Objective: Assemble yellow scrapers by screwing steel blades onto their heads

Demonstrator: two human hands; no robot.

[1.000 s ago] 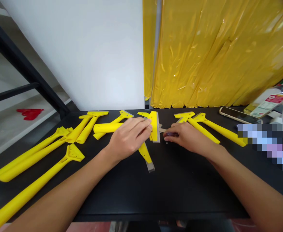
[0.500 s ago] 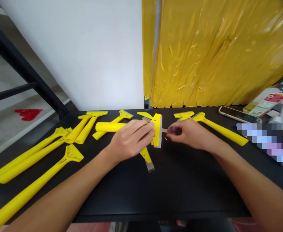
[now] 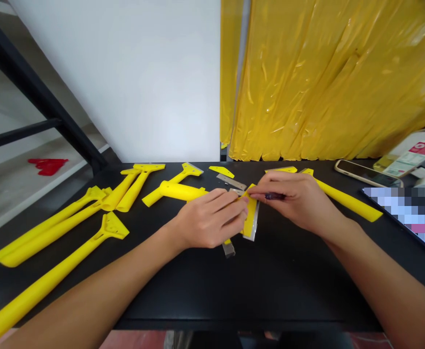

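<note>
right hand (image 3: 295,199) now touches scraper (image 3: 250,224) (head end)

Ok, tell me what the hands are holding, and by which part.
The left hand grips a yellow scraper near its head. The right hand has a small dark object in its grasp; which part it holds cannot be told.

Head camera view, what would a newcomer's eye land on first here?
Probably the yellow sheeting, glossy across the back right, beside a white panel. Then the yellow scrapers strewn over the black table, many at the left. In the middle, the left hand grips another scraper while the right hand holds a small dark tool.
</note>
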